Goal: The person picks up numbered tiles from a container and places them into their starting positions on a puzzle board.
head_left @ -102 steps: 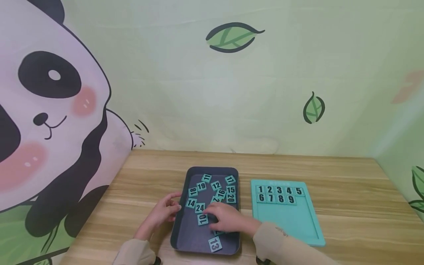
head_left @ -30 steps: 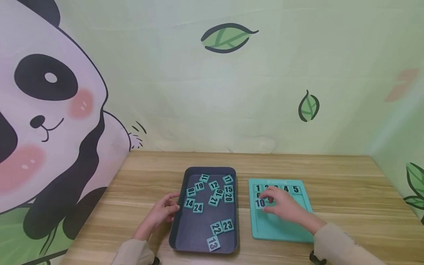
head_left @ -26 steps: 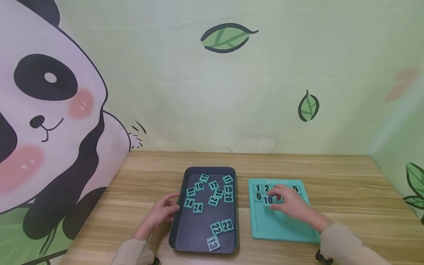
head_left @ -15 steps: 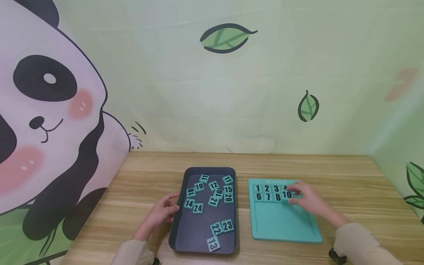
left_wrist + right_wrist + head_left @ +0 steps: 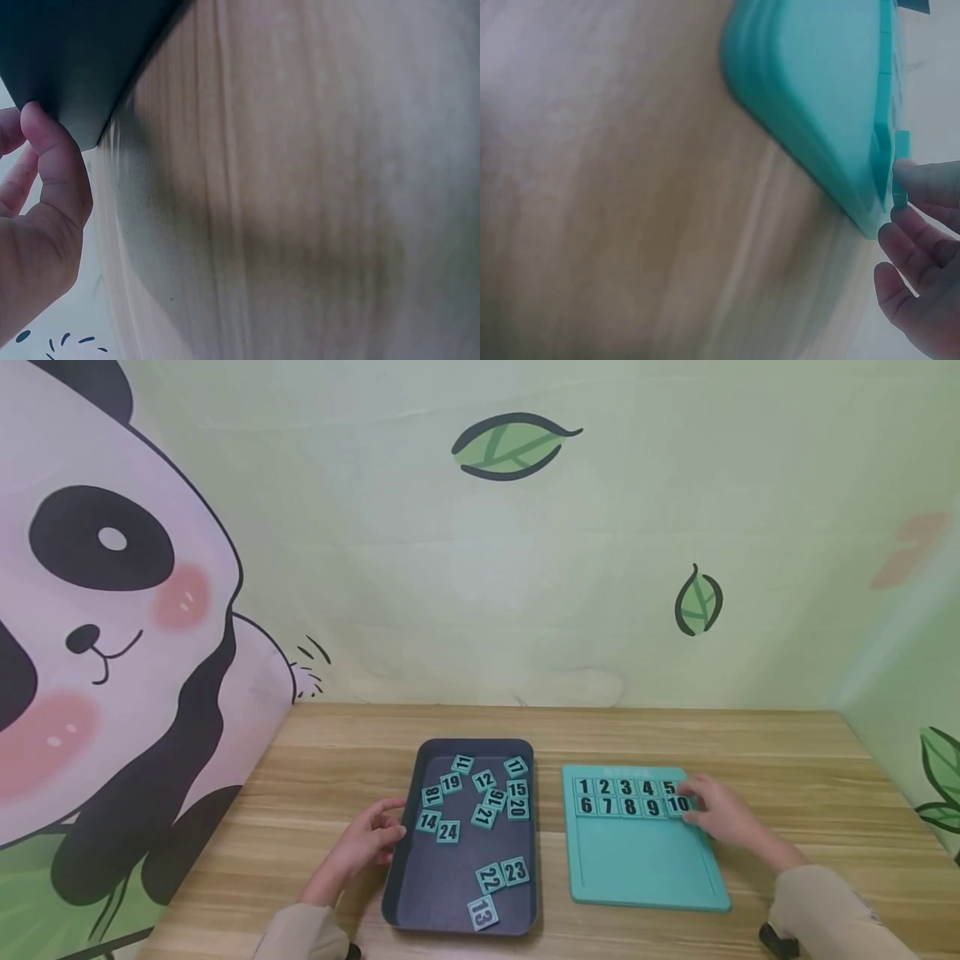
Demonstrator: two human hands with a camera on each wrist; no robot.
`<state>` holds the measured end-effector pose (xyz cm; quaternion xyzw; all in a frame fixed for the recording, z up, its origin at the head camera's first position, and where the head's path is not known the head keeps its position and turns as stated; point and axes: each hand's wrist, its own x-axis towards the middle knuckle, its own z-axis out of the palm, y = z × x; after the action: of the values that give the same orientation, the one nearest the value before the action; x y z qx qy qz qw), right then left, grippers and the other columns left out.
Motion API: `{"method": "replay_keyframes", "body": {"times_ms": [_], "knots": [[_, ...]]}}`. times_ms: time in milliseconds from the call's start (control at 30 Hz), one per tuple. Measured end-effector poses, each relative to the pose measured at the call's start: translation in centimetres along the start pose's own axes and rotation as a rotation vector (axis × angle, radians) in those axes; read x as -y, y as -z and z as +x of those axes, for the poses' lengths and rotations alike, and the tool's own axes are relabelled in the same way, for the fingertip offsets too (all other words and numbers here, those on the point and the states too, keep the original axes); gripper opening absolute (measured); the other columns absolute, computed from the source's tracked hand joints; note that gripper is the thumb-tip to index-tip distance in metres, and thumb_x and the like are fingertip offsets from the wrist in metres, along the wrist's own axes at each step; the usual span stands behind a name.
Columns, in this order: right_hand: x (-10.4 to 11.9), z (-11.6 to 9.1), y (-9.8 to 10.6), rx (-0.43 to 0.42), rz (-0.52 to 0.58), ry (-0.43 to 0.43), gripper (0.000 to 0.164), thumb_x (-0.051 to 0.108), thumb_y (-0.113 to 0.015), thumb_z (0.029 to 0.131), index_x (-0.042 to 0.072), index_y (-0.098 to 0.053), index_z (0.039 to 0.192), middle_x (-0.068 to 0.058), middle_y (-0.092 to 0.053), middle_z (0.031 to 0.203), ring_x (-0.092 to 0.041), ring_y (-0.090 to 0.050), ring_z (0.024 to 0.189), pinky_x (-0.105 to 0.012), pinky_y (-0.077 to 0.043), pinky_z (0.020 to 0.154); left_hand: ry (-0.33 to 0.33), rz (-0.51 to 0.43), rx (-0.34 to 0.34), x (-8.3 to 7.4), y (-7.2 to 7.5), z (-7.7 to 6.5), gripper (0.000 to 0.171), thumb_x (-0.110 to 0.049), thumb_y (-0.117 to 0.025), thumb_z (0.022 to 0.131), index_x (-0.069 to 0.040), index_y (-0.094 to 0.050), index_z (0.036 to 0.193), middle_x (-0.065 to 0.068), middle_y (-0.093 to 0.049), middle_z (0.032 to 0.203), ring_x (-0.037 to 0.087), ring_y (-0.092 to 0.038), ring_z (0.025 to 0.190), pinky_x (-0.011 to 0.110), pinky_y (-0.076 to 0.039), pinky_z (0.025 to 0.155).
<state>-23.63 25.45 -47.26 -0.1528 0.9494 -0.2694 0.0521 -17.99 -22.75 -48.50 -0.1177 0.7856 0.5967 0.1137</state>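
My right hand (image 5: 723, 812) pinches the number 10 tile (image 5: 678, 805) by its right edge, at the end of the second row on the turquoise number board (image 5: 645, 864). In the right wrist view the tile (image 5: 902, 142) stands slightly tilted at the board's edge between thumb and finger. Tiles 1 to 9 lie in two rows on the board; the 5 (image 5: 669, 787) is partly covered by a fingertip. My left hand (image 5: 366, 837) touches the left side of the dark tray (image 5: 397, 877), its thumb (image 5: 56, 154) against the outer wall. Its fingers are relaxed and slightly bent.
Several loose number tiles lie in the tray at various angles, among them the 24 (image 5: 447, 832) and the 13 (image 5: 483, 912). A wooden table (image 5: 337, 743) carries tray and board. Behind it rises a wall (image 5: 360, 568) printed with a panda and leaves.
My right hand took the 10 tile from the tray to the board, then moved it rightward along the second row to beside the 9. The left hand stays at the tray.
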Motion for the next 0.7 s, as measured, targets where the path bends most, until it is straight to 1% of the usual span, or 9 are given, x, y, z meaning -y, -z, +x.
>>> {"method": "replay_keyframes", "body": {"times_ms": [100, 200, 367, 567, 700], "knots": [[-0.2, 0.0, -0.2, 0.001, -0.013, -0.018, 0.035, 0.003, -0.061, 0.074, -0.005, -0.056, 0.108, -0.021, -0.053, 0.105, -0.03, -0.052, 0.09, -0.044, -0.046, 0.076, 0.001, -0.001, 0.005, 0.1, 0.0, 0.1, 0.043, -0.003, -0.052, 0.084, -0.009, -0.044, 0.126, 0.009, -0.046, 0.088, 0.017, -0.049, 0.068, 0.027, -0.043, 0.056], [-0.3, 0.0, -0.5, -0.009, -0.035, -0.025, 0.033, 0.004, -0.061, 0.074, -0.003, -0.057, 0.106, -0.023, -0.052, 0.108, -0.036, -0.052, 0.096, -0.049, -0.043, 0.08, 0.002, -0.007, 0.005, 0.2, 0.0, 0.2, 0.043, -0.003, -0.052, 0.083, -0.009, -0.045, 0.125, 0.009, -0.046, 0.088, 0.017, -0.049, 0.068, 0.027, -0.043, 0.056], [-0.4, 0.1, -1.0, -0.028, -0.075, -0.035, 0.032, 0.007, -0.063, 0.073, -0.002, -0.06, 0.104, -0.025, -0.051, 0.109, -0.041, -0.049, 0.1, -0.053, -0.041, 0.082, 0.003, -0.015, -0.002, 0.3, 0.0, 0.3, 0.042, -0.003, -0.052, 0.083, -0.011, -0.046, 0.124, 0.009, -0.046, 0.087, 0.018, -0.048, 0.068, 0.027, -0.043, 0.056], [-0.1, 0.0, -1.0, -0.03, -0.098, -0.057, 0.034, 0.008, -0.065, 0.072, -0.001, -0.06, 0.104, -0.023, -0.052, 0.107, -0.04, -0.051, 0.099, -0.051, -0.043, 0.08, -0.003, -0.013, -0.004, 0.2, -0.1, 0.2, 0.043, -0.002, -0.052, 0.083, -0.01, -0.045, 0.125, 0.008, -0.046, 0.087, 0.017, -0.047, 0.069, 0.027, -0.043, 0.056], [0.5, 0.1, -0.8, -0.027, -0.097, -0.058, 0.04, 0.012, -0.066, 0.073, 0.0, -0.057, 0.11, -0.021, -0.052, 0.107, -0.037, -0.052, 0.097, -0.049, -0.045, 0.077, -0.002, -0.013, -0.005, 0.1, 0.0, 0.2, 0.044, -0.001, -0.052, 0.083, -0.009, -0.045, 0.125, 0.008, -0.046, 0.087, 0.017, -0.047, 0.069, 0.027, -0.043, 0.055]]}}
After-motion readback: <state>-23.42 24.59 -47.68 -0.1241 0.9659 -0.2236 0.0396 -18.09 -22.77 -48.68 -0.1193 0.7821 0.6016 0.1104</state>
